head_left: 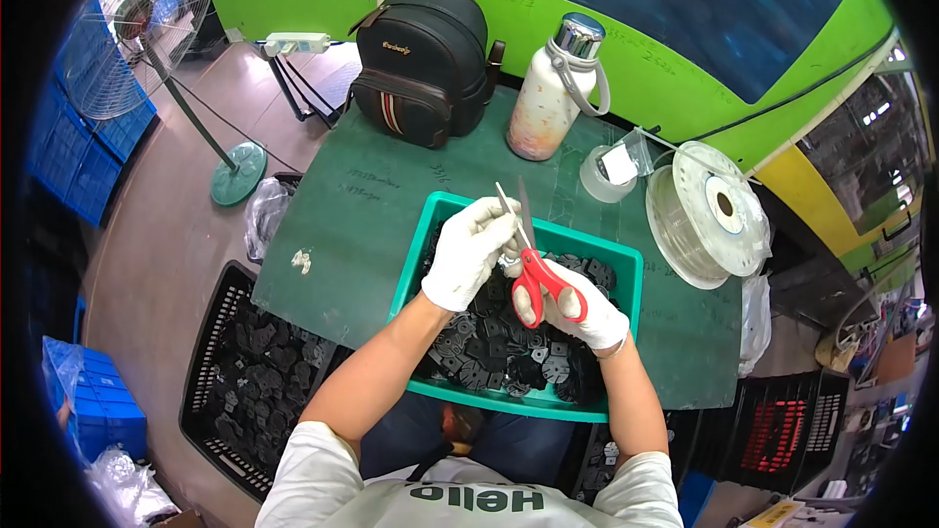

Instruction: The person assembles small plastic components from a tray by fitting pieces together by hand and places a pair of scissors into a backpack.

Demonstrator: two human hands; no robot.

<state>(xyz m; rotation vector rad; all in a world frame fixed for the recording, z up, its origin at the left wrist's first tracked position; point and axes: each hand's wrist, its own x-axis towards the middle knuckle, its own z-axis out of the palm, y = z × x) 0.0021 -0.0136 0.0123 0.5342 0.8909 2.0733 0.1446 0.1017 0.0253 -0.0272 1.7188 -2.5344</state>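
Note:
My right hand, in a white glove, has its fingers through the red handles of a pair of scissors. The scissor blades point up and away from me, slightly apart. Close beside the blades is my left hand, also gloved, its fingers pinched together. What they hold is too small and too covered to name; a small greyish bit shows just below the fingertips. Beneath both hands stands a green bin full of black plastic parts, some of them round with slots.
On the green table are a black backpack, a white bottle, a roll of tape and a large spool. A black crate of dark parts stands at left, near a floor fan. Another crate is at right.

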